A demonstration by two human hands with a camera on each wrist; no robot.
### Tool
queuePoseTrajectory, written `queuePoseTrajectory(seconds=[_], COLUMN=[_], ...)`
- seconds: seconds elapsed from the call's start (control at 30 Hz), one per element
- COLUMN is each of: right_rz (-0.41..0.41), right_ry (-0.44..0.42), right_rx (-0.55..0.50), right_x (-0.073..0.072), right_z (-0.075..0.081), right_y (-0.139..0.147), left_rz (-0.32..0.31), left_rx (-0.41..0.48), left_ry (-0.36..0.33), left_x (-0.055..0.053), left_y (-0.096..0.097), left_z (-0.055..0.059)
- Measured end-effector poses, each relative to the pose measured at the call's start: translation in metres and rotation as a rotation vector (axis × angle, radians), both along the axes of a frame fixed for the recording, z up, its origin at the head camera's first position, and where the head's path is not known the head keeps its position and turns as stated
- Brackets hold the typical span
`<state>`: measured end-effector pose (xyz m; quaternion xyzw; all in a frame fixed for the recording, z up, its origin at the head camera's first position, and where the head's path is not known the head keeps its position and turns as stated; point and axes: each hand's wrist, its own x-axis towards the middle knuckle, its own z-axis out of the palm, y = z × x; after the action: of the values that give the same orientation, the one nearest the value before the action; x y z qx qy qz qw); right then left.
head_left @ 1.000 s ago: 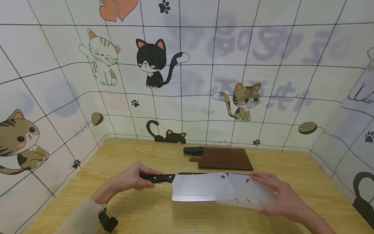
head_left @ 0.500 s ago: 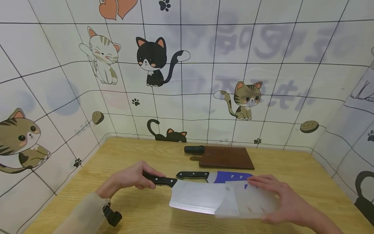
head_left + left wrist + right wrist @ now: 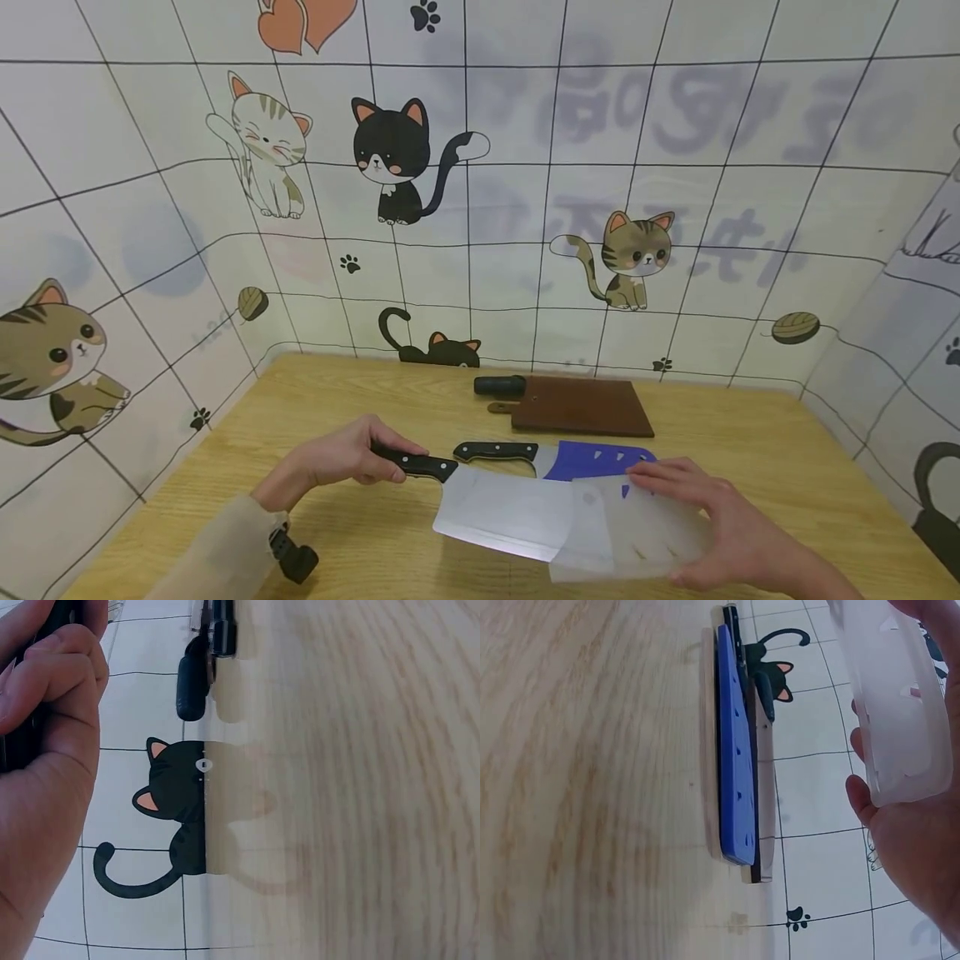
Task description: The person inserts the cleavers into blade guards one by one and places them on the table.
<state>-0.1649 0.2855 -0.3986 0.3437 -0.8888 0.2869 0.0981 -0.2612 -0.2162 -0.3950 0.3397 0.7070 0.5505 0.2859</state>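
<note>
My left hand (image 3: 341,458) grips the black handle of a cleaver (image 3: 502,508), its broad blade tilted down toward the right. The blade's right part lies inside a translucent white blade guard (image 3: 637,529). My right hand (image 3: 720,525) holds the far end of that guard, fingers over the top edge and thumb below. In the right wrist view the guard (image 3: 904,705) lies between thumb and fingers. Just behind the cleaver, a second knife (image 3: 495,451) with a black handle rests on the table in a blue blade guard (image 3: 600,460), partly covered by the white one.
Toward the back of the wooden table (image 3: 360,387) lies a brown cutting board (image 3: 585,407) with a short handle. A black handle (image 3: 498,386) sticks out beside it on the left. The wall (image 3: 510,292) behind has cat drawings.
Both hands have lowered the cleaver and guard toward me and tilted them, uncovering the second knife and its blue guard behind. The blade remains partly inside the white guard.
</note>
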Motion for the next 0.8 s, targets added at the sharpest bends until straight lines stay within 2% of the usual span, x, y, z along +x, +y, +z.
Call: queuePoseTrajectory(seconds=[0.13, 0.33, 0.5, 0.8], right_rz=[0.019, -0.072, -0.118, -0.146], right_ry=[0.004, 0.074, -0.012, -0.09], right_rx=[-0.029, -0.011, -0.035, 0.007], right_x=[0.0, 0.0, 0.001, 0.005], right_z=[-0.001, -0.006, -0.01, -0.011], right_y=[0.0, -0.01, -0.02, -0.02], left_rz=[0.025, 0.057, 0.052, -0.048], left_rx=[0.022, -0.018, -0.039, 0.006], left_ry=[0.021, 0.07, 0.081, 0.002], left_x=[0.003, 0.009, 0.012, 0.009], left_y=[0.002, 0.019, 0.03, 0.033], left_z=[0.003, 0.004, 0.003, 0.0])
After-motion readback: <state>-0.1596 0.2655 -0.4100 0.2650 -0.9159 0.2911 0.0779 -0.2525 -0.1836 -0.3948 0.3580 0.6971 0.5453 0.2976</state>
